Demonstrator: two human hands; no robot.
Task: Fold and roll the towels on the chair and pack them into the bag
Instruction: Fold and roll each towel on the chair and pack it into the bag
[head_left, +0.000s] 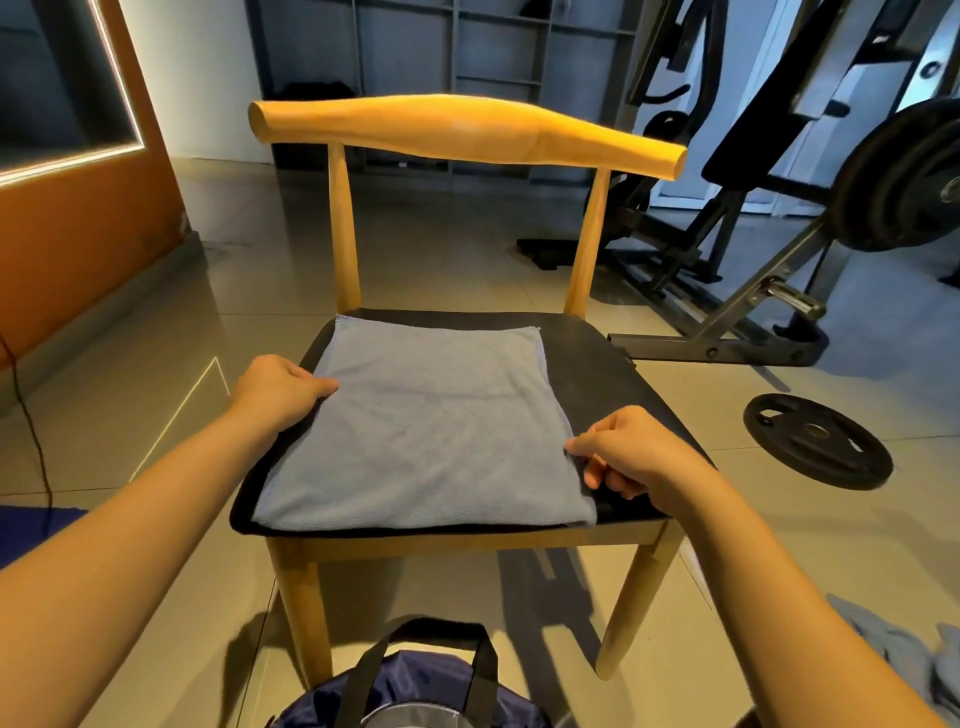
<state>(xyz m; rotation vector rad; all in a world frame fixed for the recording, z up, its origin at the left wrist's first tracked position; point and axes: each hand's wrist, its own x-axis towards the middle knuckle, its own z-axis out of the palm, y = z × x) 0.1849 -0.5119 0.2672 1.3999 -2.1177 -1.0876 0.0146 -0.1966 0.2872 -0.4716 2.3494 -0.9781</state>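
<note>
Folding looks like the step in hand, and it should go best if both edges rise together, one side is carried across to meet the other, and the hems are matched before the cloth is pressed flat. A crooked fold here would likely give a lopsided roll later. The seat is small, so the cloth should stay inside its rim.

The towel (431, 431) lies spread flat on the dark seat of the chair (613, 374), covering most of it but leaving a bare strip on the right. The left hand (275, 387) sits at the towel's left edge, toward the far end, fingers curled and thumb nipping the hem. The right hand (628, 452) is at the right edge, nearer, pinching that hem between thumb and forefinger. The bag (415, 691) waits on the floor just near of the chair, and crumpled cloth (893, 654), probably another towel, lies on the floor at the near right.
</note>
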